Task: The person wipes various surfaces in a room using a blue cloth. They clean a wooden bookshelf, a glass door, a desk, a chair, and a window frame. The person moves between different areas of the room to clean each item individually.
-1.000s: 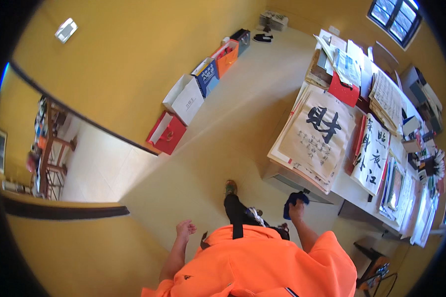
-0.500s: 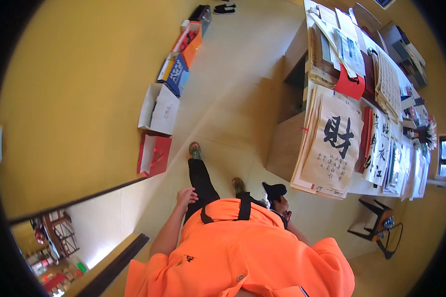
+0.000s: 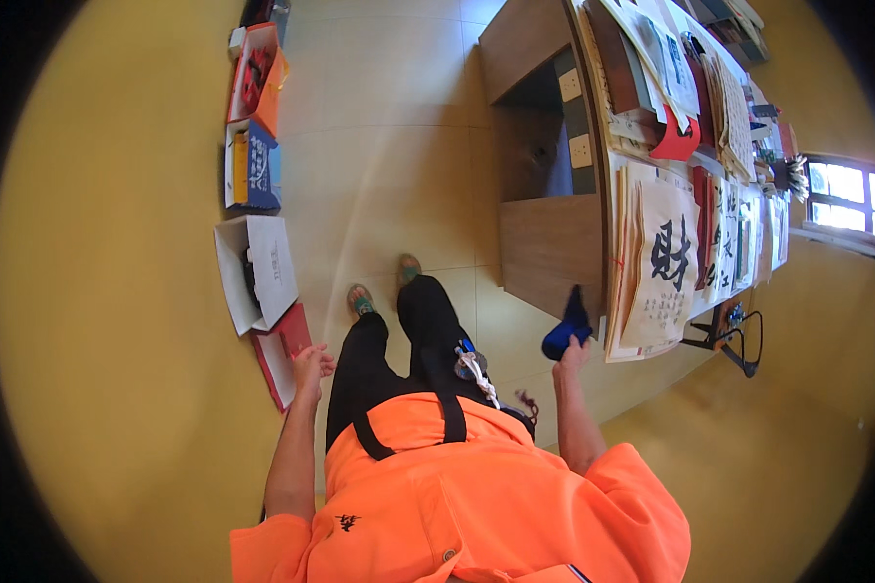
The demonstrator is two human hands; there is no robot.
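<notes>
My right hand (image 3: pixel 575 356) grips a dark blue, nearly black cloth (image 3: pixel 569 328). It is held up beside the corner of the desk, below the stacked sheets, and its exact kind cannot be made out. My left hand (image 3: pixel 313 367) hangs beside my left thigh with nothing visible in it. Its fingers are loosely bent and partly apart. Closest to it is a red paper bag or box (image 3: pixel 284 352) standing against the wall. A white cord with a blue-topped bundle (image 3: pixel 472 362) hangs at my waist, near both thighs.
A wooden desk (image 3: pixel 552 238) with stacked paper sheets (image 3: pixel 656 267) and books rises on the right. Along the left wall stand a white box (image 3: pixel 262 267), a blue bag (image 3: pixel 255 170) and an orange box (image 3: pixel 262 83). Behind the desk are a stool (image 3: pixel 717 325) and a window (image 3: pixel 846 194).
I have walked forward along the aisle, so the boxes now lie nearer my left. My right hand has swung out from my side, lifting the dark cloth beside the desk. My left hand moved outward.
</notes>
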